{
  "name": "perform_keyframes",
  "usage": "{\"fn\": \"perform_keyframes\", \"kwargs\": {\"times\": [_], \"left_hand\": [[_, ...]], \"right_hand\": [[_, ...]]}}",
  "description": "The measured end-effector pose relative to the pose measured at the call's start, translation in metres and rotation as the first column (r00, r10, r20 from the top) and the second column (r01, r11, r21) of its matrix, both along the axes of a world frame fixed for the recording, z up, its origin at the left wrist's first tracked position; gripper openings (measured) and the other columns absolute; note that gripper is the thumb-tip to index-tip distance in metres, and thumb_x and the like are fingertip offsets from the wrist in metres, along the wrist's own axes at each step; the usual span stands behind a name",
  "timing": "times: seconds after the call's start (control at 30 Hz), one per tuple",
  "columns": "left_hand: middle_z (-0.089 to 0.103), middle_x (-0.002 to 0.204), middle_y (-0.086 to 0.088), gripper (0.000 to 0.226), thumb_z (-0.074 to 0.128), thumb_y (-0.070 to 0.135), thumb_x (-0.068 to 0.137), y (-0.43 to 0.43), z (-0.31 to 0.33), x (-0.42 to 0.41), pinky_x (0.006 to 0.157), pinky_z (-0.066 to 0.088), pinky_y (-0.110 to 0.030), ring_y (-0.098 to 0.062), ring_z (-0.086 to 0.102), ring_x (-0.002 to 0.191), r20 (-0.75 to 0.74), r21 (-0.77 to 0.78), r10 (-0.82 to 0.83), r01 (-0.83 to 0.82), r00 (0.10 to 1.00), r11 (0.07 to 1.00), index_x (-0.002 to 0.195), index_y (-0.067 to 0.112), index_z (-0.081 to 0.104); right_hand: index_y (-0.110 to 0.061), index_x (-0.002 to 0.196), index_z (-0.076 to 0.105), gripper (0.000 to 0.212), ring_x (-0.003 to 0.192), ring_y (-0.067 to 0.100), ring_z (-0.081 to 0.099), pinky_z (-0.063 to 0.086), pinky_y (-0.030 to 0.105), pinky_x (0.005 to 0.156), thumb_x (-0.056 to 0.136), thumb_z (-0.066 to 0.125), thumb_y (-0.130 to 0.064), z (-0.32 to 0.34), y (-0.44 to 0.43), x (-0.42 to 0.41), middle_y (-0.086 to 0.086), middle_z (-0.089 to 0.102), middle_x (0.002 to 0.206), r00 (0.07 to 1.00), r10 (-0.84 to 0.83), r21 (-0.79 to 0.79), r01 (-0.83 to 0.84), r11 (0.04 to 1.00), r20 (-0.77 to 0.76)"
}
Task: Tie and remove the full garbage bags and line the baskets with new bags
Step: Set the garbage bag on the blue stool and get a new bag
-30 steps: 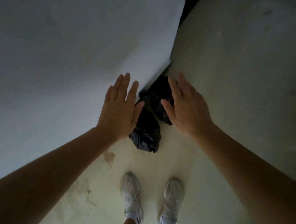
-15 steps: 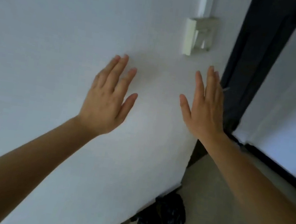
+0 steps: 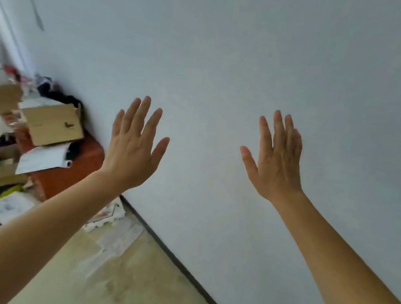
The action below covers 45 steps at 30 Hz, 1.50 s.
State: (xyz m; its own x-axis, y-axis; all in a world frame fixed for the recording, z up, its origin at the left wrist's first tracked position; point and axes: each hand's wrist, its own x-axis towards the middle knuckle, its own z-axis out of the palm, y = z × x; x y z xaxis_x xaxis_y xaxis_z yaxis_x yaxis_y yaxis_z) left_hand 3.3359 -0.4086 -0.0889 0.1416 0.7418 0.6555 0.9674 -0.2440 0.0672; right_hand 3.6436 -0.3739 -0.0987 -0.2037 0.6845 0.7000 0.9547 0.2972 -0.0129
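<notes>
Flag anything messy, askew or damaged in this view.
A cluttered heap fills the left corner: a cardboard box sits tilted atop orange-red furniture, with loose papers draped over its edge. The floor nearby shows pale smeared stains.

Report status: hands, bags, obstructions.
Left hand and right hand open, empty, raised toward plain white wall. Garbage bags not identifiable. Brown cardboard box atop clutter, left.

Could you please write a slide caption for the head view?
Left hand and right hand raised open and empty before a white wall, with cardboard boxes piled at left.
</notes>
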Motion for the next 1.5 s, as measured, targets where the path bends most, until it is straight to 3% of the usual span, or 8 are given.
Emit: {"fn": "perform_keyframes", "kwargs": {"times": [0.23,0.5,0.63,0.83,1.07,1.3,1.4,1.5], "left_hand": [[0.009,0.164,-0.009,0.064,0.023,0.053,0.101,-0.074,-0.017,-0.290,0.121,0.010,-0.054,-0.026,0.002,0.151,0.068,-0.057,0.456,-0.453,0.887,0.890,0.153,0.016,0.021],[0.022,0.161,-0.011,0.065,0.025,0.052,0.099,-0.171,-0.023,-0.519,0.119,0.018,-0.050,-0.029,0.015,0.149,0.100,-0.069,0.733,-0.730,0.673,0.680,0.150,0.013,0.032],[0.021,0.162,-0.011,0.066,0.025,0.052,0.098,-0.175,-0.050,-0.611,0.119,0.021,-0.051,-0.028,0.015,0.150,0.148,-0.103,0.796,-0.791,0.587,0.603,0.151,0.013,0.031],[0.017,0.163,-0.008,0.064,0.027,0.051,0.099,-0.105,-0.065,-0.787,0.120,0.017,-0.048,-0.026,0.012,0.150,0.174,-0.107,0.838,-0.835,0.518,0.539,0.152,0.015,0.028],[0.015,0.164,-0.006,0.061,0.028,0.051,0.101,-0.057,-0.047,-0.983,0.120,0.015,-0.046,-0.025,0.012,0.151,0.128,-0.174,0.879,-0.862,0.459,0.475,0.153,0.017,0.026],[0.020,0.162,-0.011,0.067,0.029,0.049,0.097,-0.077,-0.070,-1.173,0.118,0.021,-0.052,-0.029,0.015,0.150,0.179,-0.192,0.920,-0.905,0.347,0.379,0.151,0.010,0.031],[0.017,0.162,-0.011,0.067,0.027,0.049,0.097,-0.072,-0.089,-1.268,0.119,0.021,-0.052,-0.029,0.013,0.150,0.171,-0.229,0.923,-0.897,0.346,0.379,0.152,0.010,0.029],[0.014,0.163,-0.010,0.067,0.025,0.050,0.098,-0.056,-0.097,-1.364,0.120,0.020,-0.047,-0.028,0.010,0.151,0.144,-0.272,0.915,-0.874,0.376,0.402,0.153,0.011,0.027]], "right_hand": [[-0.011,0.155,0.024,0.069,0.151,0.035,0.003,0.010,0.053,0.120,0.100,0.037,-0.052,-0.001,0.062,-0.352,0.019,0.011,0.163,0.917,0.400,-0.046,-0.399,0.916,0.012],[-0.019,0.153,0.024,0.068,0.150,0.033,0.010,0.016,0.054,0.119,0.098,0.031,-0.057,-0.033,0.045,-0.666,0.014,0.015,0.162,0.740,0.671,-0.193,-0.652,0.733,0.050],[-0.019,0.153,0.027,0.067,0.150,0.030,0.008,0.010,0.049,0.120,0.098,0.028,-0.058,-0.056,0.053,-0.791,0.012,0.015,0.163,0.682,0.730,-0.220,-0.706,0.673,0.043],[-0.020,0.153,0.025,0.065,0.150,0.028,0.009,0.005,0.045,0.119,0.100,0.027,-0.057,-0.077,0.108,-0.975,0.011,0.018,0.162,0.632,0.775,-0.192,-0.763,0.617,-0.025],[-0.019,0.154,0.023,0.069,0.150,0.029,0.010,0.013,0.049,0.120,0.098,0.020,-0.060,-0.067,0.167,-1.195,0.011,0.018,0.162,0.617,0.781,-0.303,-0.766,0.567,-0.099],[-0.017,0.156,0.021,0.070,0.150,0.031,0.008,0.008,0.046,0.120,0.100,0.027,-0.057,-0.084,0.159,-1.434,0.013,0.013,0.163,0.507,0.862,-0.337,-0.808,0.484,0.022],[-0.018,0.157,0.017,0.070,0.151,0.029,0.001,0.001,0.044,0.120,0.100,0.026,-0.057,-0.104,0.166,-1.528,0.011,0.008,0.165,0.501,0.863,-0.372,-0.791,0.486,0.065],[-0.018,0.157,0.016,0.069,0.151,0.029,0.003,0.005,0.045,0.120,0.100,0.026,-0.057,-0.115,0.184,-1.611,0.011,0.008,0.165,0.513,0.853,-0.417,-0.757,0.503,0.097]]}}
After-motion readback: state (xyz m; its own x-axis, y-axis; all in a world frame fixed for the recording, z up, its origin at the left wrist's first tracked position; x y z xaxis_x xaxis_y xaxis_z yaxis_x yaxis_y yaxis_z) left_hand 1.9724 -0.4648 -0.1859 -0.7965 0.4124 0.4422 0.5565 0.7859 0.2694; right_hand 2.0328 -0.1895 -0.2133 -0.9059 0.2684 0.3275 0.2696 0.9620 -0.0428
